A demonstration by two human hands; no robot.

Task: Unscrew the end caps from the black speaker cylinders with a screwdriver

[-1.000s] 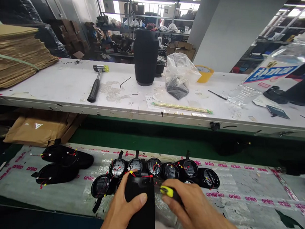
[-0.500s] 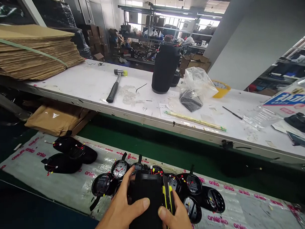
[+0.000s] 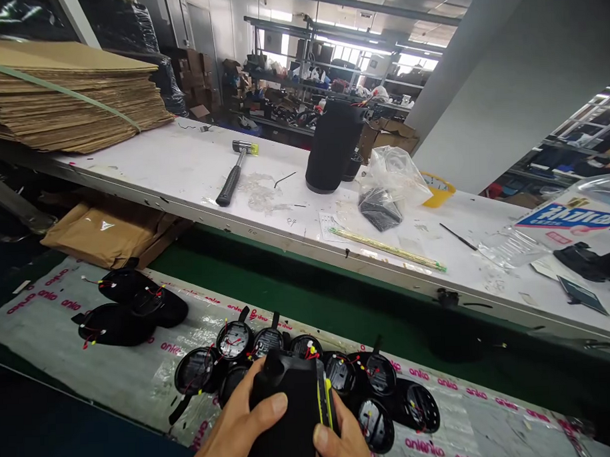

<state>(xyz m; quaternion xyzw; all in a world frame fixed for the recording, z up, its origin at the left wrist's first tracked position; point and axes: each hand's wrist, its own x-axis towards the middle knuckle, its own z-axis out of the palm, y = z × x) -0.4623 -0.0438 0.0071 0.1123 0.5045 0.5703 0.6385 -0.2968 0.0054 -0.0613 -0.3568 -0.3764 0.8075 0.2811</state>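
Note:
My left hand (image 3: 241, 417) is wrapped round the left side of a black housing (image 3: 291, 409), its thumb on the near face. On the other side, my right hand (image 3: 345, 430) grips a yellow-and-black tool (image 3: 327, 408) against the housing's edge; the tool's lower part is hidden. Beyond and around my hands, several round black units (image 3: 235, 339) with red and yellow wires lie on the printed plastic sheet (image 3: 135, 388).
On the white bench (image 3: 192, 162) are a hammer (image 3: 232, 178), a black cylinder (image 3: 333, 147), a plastic bag (image 3: 390, 179), yellow-green sticks (image 3: 390, 249), a roll of yellow tape (image 3: 438, 189) and a clear bottle (image 3: 559, 223). Stacked cardboard (image 3: 75, 96) stands at the left.
My hands and the housing have shifted slightly left and down in view. The yellow-and-black tool now sits closer along the housing's right edge, its two yellow parts nearer each other.

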